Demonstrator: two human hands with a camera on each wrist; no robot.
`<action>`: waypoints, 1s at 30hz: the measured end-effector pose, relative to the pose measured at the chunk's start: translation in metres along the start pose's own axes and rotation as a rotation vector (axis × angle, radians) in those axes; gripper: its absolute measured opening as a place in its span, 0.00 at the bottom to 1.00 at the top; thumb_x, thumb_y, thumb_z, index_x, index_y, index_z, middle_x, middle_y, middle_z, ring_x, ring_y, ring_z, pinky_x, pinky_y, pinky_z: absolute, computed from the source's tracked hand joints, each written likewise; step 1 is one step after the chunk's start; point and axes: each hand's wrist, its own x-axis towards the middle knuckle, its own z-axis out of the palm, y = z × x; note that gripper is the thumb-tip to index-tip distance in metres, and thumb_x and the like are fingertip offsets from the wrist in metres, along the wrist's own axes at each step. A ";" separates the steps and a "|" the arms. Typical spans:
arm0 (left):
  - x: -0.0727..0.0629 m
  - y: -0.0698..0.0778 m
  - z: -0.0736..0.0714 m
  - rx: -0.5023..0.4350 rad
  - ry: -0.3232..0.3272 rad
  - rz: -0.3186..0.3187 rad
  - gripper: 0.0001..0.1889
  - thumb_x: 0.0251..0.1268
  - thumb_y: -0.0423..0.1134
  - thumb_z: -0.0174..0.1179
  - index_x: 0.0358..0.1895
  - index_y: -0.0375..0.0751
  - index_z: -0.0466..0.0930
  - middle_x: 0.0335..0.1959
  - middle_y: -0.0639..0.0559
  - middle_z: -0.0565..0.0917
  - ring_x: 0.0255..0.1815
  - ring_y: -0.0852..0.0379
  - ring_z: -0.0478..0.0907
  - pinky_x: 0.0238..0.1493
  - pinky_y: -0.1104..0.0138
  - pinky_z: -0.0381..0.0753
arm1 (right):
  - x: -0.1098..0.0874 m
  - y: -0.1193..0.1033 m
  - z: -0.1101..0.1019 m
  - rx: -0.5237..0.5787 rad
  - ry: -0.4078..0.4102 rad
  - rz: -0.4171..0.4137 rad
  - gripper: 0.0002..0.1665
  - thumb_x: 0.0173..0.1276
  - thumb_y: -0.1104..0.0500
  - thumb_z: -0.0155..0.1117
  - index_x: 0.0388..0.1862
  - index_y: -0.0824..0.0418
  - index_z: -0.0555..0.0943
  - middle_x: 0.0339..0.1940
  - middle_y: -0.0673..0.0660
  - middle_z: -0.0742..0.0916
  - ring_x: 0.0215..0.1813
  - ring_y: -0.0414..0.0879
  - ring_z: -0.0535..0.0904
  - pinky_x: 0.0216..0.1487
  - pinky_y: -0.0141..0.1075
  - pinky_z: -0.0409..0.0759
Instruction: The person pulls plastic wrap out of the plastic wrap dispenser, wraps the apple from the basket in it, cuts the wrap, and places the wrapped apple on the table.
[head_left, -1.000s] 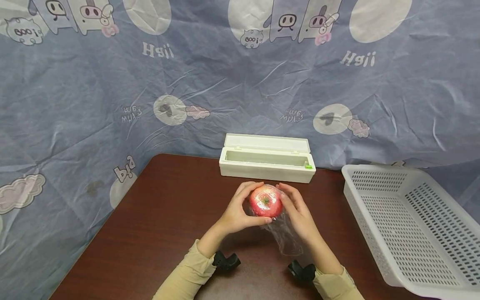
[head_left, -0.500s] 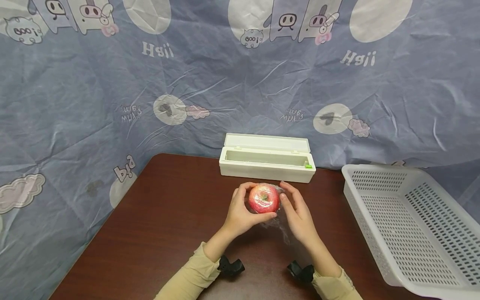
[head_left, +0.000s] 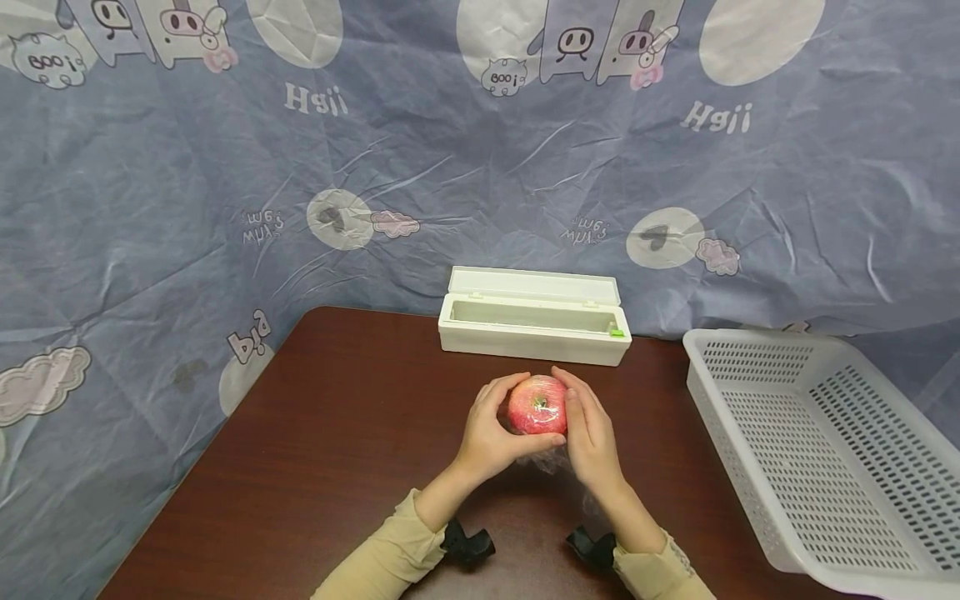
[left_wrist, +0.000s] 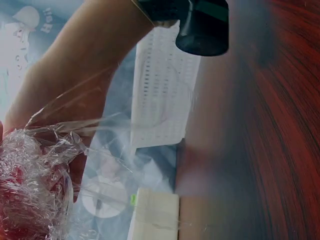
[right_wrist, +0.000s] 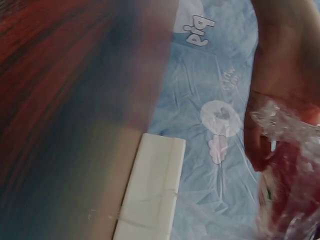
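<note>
A red apple in clear plastic wrap is held above the table between both hands. My left hand grips it from the left, fingers round the far side and thumb across the near side. Against its right side, my right hand presses the wrap with fairly straight fingers. Crumpled film bunches under the apple in the left wrist view, and loose strands trail toward the right forearm. In the right wrist view the apple's stem side shows at the edge, partly under film.
Behind the hands stands a long white box with its lid up and a green tab at its right end. A grey-white perforated plastic basket sits on the right of the brown table. A printed blue cloth hangs behind.
The apple has shifted slightly right and toward me with the left hand. My right hand has moved from beside the apple onto its right side, and the hanging film is now gathered beneath.
</note>
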 end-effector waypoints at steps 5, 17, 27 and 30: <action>-0.001 0.004 0.000 -0.059 -0.001 0.007 0.42 0.29 0.42 0.81 0.57 0.44 0.73 0.51 0.54 0.77 0.49 0.56 0.72 0.43 0.63 0.79 | -0.004 0.018 0.004 0.064 0.018 -0.045 0.21 0.70 0.77 0.36 0.57 0.78 0.71 0.55 0.74 0.77 0.57 0.62 0.71 0.60 0.23 0.63; -0.004 0.007 0.005 -0.072 0.004 0.053 0.41 0.30 0.42 0.81 0.57 0.41 0.73 0.50 0.51 0.77 0.48 0.56 0.73 0.41 0.68 0.79 | -0.013 0.046 0.010 0.266 0.036 0.005 0.24 0.77 0.65 0.29 0.61 0.72 0.69 0.57 0.69 0.76 0.60 0.42 0.72 0.59 0.28 0.69; -0.006 0.008 0.007 -0.006 0.021 0.014 0.41 0.30 0.46 0.80 0.56 0.40 0.73 0.50 0.54 0.77 0.51 0.56 0.71 0.45 0.64 0.77 | -0.016 0.041 0.017 0.371 0.080 0.094 0.28 0.78 0.61 0.24 0.60 0.74 0.70 0.54 0.64 0.79 0.53 0.42 0.75 0.51 0.27 0.75; -0.006 0.007 0.008 -0.007 0.029 0.010 0.41 0.30 0.46 0.80 0.56 0.40 0.73 0.49 0.54 0.77 0.50 0.56 0.71 0.44 0.65 0.77 | -0.016 0.040 0.017 0.392 0.073 0.100 0.28 0.79 0.59 0.24 0.61 0.75 0.68 0.54 0.72 0.76 0.53 0.42 0.75 0.51 0.27 0.75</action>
